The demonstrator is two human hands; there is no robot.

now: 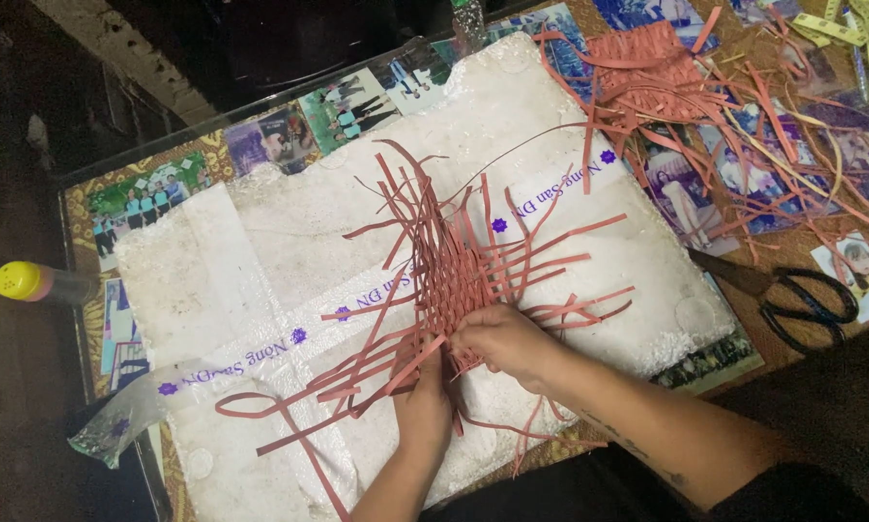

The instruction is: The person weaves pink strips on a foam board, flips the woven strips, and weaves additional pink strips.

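Woven mat (454, 275) of red strips lies on foam board (289, 232), at 12 o'clock from both hands. Left hand (423, 406) and right hand (502, 340) are pinched on its near edge; long axis runs 12–6.

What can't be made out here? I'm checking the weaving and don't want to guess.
Head view only:
- Fingertips of the left hand and right hand: tucked under the red woven strips, so the grip is unclear.
- Scissors: blade tips lost in shadow.
- Yellow measuring tape: cut off by the top right edge.
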